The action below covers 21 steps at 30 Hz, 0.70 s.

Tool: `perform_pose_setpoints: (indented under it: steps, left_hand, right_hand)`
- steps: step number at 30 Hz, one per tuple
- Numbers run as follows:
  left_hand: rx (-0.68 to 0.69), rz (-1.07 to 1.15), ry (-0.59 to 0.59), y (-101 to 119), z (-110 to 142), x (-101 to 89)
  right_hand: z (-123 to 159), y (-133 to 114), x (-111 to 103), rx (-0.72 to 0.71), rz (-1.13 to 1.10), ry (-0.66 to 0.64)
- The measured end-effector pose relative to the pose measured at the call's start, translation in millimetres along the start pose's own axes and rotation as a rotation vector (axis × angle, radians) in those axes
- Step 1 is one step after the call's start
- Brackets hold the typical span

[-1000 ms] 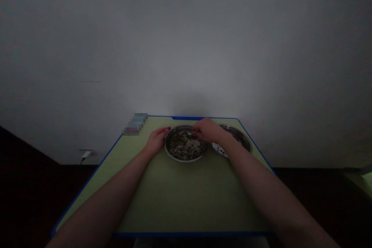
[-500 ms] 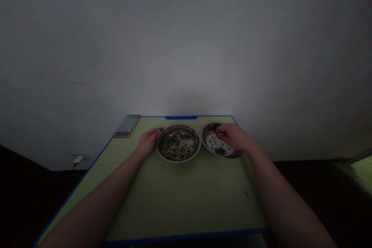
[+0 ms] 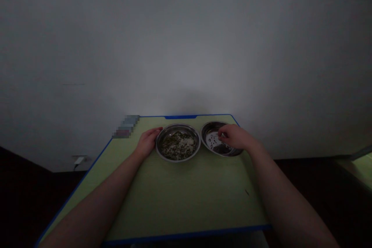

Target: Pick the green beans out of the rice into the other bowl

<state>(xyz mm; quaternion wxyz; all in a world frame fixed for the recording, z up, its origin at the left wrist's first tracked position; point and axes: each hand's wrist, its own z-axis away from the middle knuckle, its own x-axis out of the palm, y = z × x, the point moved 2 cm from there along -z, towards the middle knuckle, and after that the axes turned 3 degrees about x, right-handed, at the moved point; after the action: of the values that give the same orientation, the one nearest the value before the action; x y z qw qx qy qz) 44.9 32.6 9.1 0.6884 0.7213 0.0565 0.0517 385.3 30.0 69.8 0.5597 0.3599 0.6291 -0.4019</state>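
Note:
Two round metal bowls stand side by side on a pale green table. The left bowl (image 3: 178, 159) contains a mix of small green beans and pale, rice-like grains (image 3: 178, 145). Against its left rim rests my left hand (image 3: 147, 142), fingers closed along the side and steadying it. In the right bowl (image 3: 207, 146) a few scattered small dark beans (image 3: 213, 140) lie on the shiny bottom. My right hand (image 3: 232, 135) hangs over this bowl's right part and covers some of it. Its fingertips are pinched together; whatever they may hold is too small to make out.
The table (image 3: 186, 197) has a blue edge and meets a grey wall (image 3: 186, 46). A blurred-out flat item (image 3: 126, 126) lies at its far left corner. A small dark sliver (image 3: 247, 192) lies near the right side. A white plug (image 3: 79, 160) sits in the wall at left.
My right hand has shifted slightly to the right over the right bowl, fingers still pinched. My left hand stays at the left bowl's rim.

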Motion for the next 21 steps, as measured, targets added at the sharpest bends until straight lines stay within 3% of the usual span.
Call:
perform_pose_setpoints:
  steps: [13, 17, 21]
  left_hand:
    - [0.024, 0.033, 0.011, -1, -1, 1.1]
    - [0.018, 0.029, 0.009, -1, -2, 0.7]
    - [0.022, 0.021, 0.003, -3, -3, 0.0]
  right_hand:
    - [1, 5, 0, -0.021, -0.040, 0.029]
    - [-9, -13, -5, -0.048, -0.074, 0.128]
    - [-31, -49, -13, -0.177, -0.037, 0.155]
